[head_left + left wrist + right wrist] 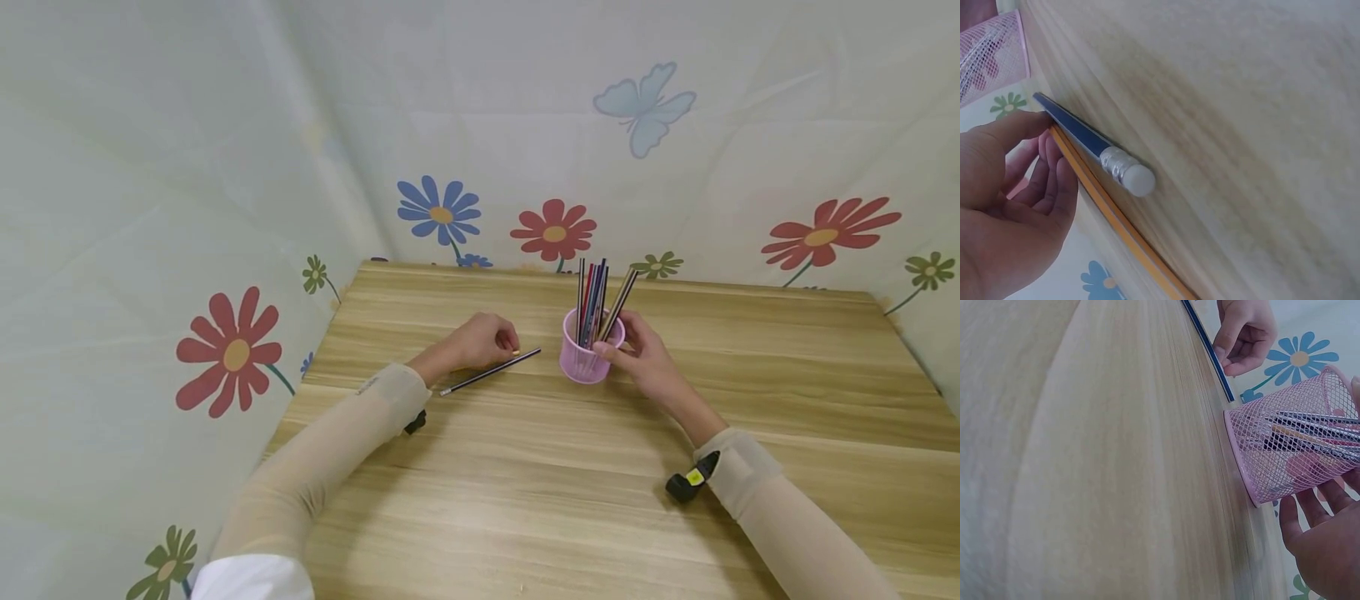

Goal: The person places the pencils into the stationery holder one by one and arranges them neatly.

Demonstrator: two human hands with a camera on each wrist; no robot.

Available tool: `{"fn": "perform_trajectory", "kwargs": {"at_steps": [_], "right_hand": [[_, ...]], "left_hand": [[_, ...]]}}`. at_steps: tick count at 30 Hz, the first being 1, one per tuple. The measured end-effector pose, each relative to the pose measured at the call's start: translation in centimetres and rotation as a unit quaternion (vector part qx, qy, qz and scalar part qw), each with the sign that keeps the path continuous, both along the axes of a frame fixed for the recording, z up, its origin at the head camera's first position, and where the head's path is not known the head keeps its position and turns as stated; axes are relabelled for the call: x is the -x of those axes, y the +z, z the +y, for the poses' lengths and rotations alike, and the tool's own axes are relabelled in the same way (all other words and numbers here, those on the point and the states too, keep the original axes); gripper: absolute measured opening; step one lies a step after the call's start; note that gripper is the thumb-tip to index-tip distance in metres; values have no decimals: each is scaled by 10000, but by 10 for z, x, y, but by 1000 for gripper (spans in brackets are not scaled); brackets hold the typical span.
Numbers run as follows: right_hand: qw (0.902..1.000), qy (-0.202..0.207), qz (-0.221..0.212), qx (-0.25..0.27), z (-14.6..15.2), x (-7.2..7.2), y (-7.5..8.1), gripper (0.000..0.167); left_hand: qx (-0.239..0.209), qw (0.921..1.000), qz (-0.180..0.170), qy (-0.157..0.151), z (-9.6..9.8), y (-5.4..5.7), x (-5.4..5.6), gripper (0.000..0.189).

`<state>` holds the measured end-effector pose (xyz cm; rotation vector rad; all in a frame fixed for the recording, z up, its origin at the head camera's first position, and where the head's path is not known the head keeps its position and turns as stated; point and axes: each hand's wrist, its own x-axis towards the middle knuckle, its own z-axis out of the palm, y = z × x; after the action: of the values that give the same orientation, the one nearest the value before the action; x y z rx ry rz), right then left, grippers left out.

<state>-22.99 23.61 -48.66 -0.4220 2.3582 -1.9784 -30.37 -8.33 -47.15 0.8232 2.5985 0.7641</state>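
My left hand pinches an orange pencil by thumb and fingertips, low over the table; most of it is hidden by the hand in the head view. Right beside it lies a dark blue pencil with a silver band and white eraser. A pink mesh pencil cup stands upright to the right of these. Several pencils lean in it, dark, red and tan. My right hand grips the cup from its right side, thumb near the rim and fingers around the far side.
The wooden table reaches back to a pale curtain printed with flowers and a butterfly, which also runs along the left side. A black wrist strap device sits on the right sleeve.
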Motion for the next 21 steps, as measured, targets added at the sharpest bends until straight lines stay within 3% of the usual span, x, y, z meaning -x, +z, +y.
{"fn": "perform_trajectory", "kwargs": {"at_steps": [10, 17, 21], "right_hand": [[10000, 21, -24, 12, 0, -3, 2, 58], [10000, -9, -32, -2, 0, -3, 2, 57], [10000, 22, -44, 36, 0, -3, 3, 57]], "left_hand": [[-68, 9992, -35, -390, -5, 3, 5, 4], [-343, 9981, 103, -498, -5, 22, 7, 9], [-402, 9965, 356, -644, -1, 35, 9, 10]]}}
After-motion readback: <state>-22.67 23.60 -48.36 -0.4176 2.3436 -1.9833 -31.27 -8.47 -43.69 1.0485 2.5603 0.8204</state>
